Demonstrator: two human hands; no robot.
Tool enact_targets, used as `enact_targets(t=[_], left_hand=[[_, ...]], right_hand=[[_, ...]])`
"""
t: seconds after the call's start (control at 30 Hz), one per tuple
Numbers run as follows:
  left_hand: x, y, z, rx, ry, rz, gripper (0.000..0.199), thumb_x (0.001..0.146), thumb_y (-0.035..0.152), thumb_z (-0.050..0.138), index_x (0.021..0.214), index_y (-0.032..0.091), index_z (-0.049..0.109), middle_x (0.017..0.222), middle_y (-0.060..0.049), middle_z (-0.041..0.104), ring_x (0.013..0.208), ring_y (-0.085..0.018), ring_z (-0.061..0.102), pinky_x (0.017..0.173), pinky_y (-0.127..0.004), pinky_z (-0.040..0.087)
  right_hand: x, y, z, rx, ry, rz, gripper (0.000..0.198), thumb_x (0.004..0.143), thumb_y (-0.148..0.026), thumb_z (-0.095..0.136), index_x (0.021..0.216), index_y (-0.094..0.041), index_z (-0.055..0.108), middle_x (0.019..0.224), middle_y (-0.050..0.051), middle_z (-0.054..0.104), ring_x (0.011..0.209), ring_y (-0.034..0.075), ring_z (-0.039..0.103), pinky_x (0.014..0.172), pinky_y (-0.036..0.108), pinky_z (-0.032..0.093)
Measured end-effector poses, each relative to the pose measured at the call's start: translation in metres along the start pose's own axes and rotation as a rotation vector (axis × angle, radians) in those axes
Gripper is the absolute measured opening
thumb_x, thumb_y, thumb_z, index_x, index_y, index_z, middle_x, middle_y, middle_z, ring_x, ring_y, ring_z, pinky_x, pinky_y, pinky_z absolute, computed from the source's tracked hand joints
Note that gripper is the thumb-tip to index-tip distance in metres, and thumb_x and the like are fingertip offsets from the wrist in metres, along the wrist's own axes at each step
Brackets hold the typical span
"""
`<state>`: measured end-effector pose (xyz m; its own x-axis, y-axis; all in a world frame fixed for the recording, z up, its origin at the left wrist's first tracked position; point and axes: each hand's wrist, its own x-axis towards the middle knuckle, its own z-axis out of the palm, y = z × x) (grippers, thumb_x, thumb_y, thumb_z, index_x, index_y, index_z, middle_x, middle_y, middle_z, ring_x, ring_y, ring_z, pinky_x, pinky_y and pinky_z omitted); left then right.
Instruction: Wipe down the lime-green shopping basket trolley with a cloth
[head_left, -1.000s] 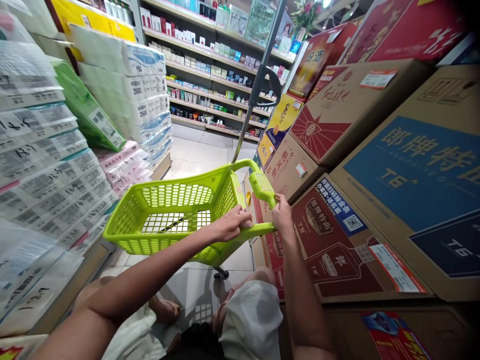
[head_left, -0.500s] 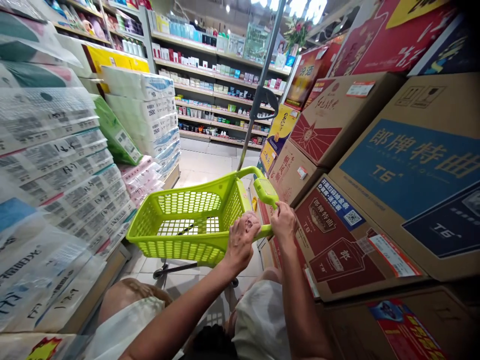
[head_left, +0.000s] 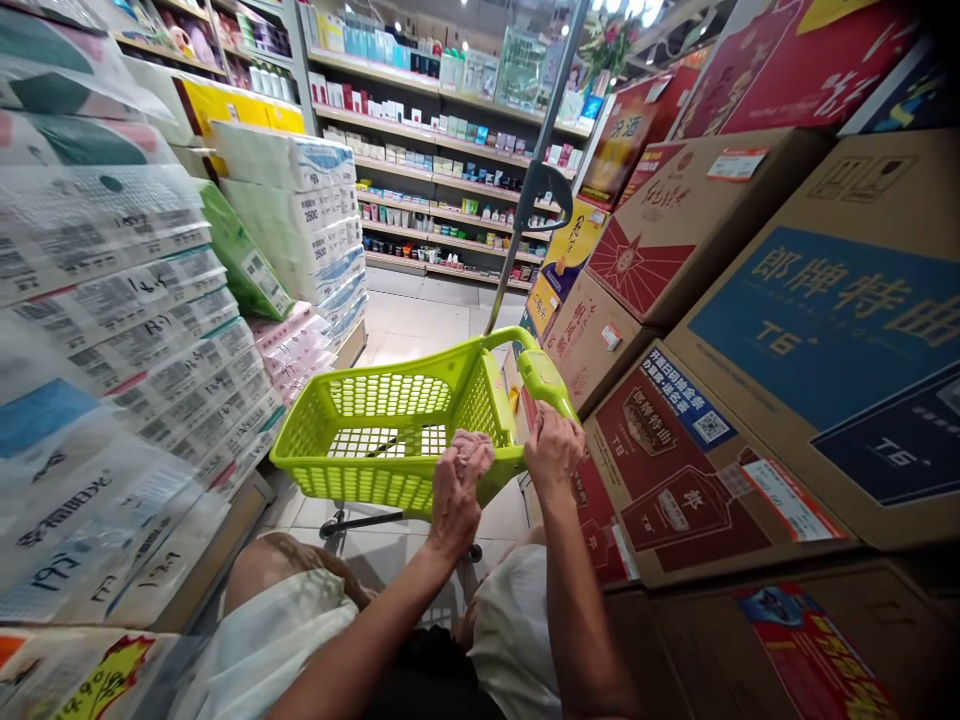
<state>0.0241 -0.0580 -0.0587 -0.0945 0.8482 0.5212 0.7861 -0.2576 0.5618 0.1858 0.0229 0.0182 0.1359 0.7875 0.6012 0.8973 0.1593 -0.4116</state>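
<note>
A lime-green plastic shopping cart (head_left: 390, 482) stands before me, its lattice basket holding nothing that I can see. My left hand (head_left: 454, 505) is closed around a crumpled pinkish cloth (head_left: 472, 450), pressed to the near rim of the basket. At the cart's handle end, my right hand (head_left: 553, 455) has its fingers curled over the green handle bar (head_left: 546, 378). Part of the bar is hidden under that hand. A grey pole (head_left: 541, 150) with a looped grip rises behind the handle.
Stacked cartons (head_left: 832, 300) wall in the right side. Packs of tissue paper (head_left: 142, 260) are piled high on the left, with more white packs (head_left: 292, 200) beyond. Shelves (head_left: 442, 130) of small boxed goods cross the back, past a strip of tiled floor (head_left: 420, 310).
My left hand has slid left along the basket rim with the cloth. My right hand has shifted slightly left, its fingers now wrapping the bar. The whole view has shifted a little.
</note>
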Motion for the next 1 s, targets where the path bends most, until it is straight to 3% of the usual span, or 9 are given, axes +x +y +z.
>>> enact_targets(t=[0.17,0.37,0.53,0.63,0.73,0.9,1.0], left_hand=[[-0.011,-0.047,-0.021,0.057,0.157,-0.241,0.074,0.078,-0.004,0.045,0.145,0.022,0.06,0.134,-0.016,0.045,0.132,-0.034,0.05,0.118,-0.056,0.044],[-0.009,-0.033,-0.013,-0.005,0.041,-0.081,0.082,0.074,-0.009,0.042,0.146,0.025,0.06,0.138,-0.014,0.045,0.136,-0.031,0.05,0.123,-0.053,0.042],[-0.006,-0.059,-0.029,0.043,0.17,-0.285,0.076,0.073,-0.007,0.046,0.142,0.021,0.062,0.132,-0.016,0.047,0.133,-0.035,0.051,0.121,-0.057,0.043],[-0.009,-0.061,-0.026,0.033,0.168,-0.191,0.076,0.073,-0.008,0.045,0.14,0.022,0.063,0.134,-0.015,0.046,0.137,-0.033,0.049,0.121,-0.054,0.043],[-0.012,-0.063,-0.02,0.013,0.143,-0.065,0.082,0.071,-0.01,0.043,0.143,0.024,0.062,0.136,-0.013,0.047,0.135,-0.03,0.05,0.119,-0.051,0.046],[-0.009,-0.097,-0.035,0.11,0.327,-0.248,0.07,0.073,-0.007,0.048,0.136,0.02,0.066,0.125,-0.014,0.049,0.124,-0.031,0.055,0.112,-0.053,0.05],[-0.008,-0.098,-0.038,0.091,0.3,-0.188,0.068,0.075,-0.007,0.047,0.134,0.021,0.067,0.13,-0.014,0.049,0.13,-0.031,0.053,0.117,-0.054,0.047]], right_hand=[[-0.001,0.001,0.002,-0.014,-0.032,0.012,0.045,0.103,-0.025,0.035,0.131,-0.015,0.069,0.117,0.016,0.078,0.105,0.024,0.067,0.112,0.046,0.035],[-0.001,0.005,0.004,-0.023,-0.03,0.028,0.046,0.103,-0.025,0.034,0.132,-0.014,0.069,0.123,0.018,0.076,0.109,0.024,0.067,0.113,0.046,0.035],[-0.002,0.007,0.004,-0.06,-0.015,0.008,0.045,0.105,-0.025,0.035,0.13,-0.013,0.07,0.12,0.018,0.077,0.106,0.024,0.069,0.113,0.043,0.035],[-0.009,-0.01,0.009,-0.109,-0.015,-0.019,0.044,0.106,-0.021,0.035,0.13,-0.012,0.071,0.11,0.017,0.079,0.099,0.024,0.07,0.113,0.045,0.035],[-0.024,-0.031,0.016,-0.13,-0.077,-0.135,0.044,0.103,-0.012,0.036,0.131,-0.014,0.07,0.105,0.013,0.08,0.091,0.021,0.07,0.114,0.043,0.034],[-0.041,-0.042,0.021,-0.199,-0.083,-0.228,0.043,0.1,-0.006,0.04,0.126,-0.014,0.072,0.094,0.011,0.08,0.086,0.022,0.07,0.114,0.041,0.035],[-0.046,-0.053,0.025,-0.177,-0.06,-0.231,0.042,0.1,-0.005,0.041,0.128,-0.014,0.071,0.101,0.012,0.08,0.089,0.024,0.07,0.116,0.045,0.033]])
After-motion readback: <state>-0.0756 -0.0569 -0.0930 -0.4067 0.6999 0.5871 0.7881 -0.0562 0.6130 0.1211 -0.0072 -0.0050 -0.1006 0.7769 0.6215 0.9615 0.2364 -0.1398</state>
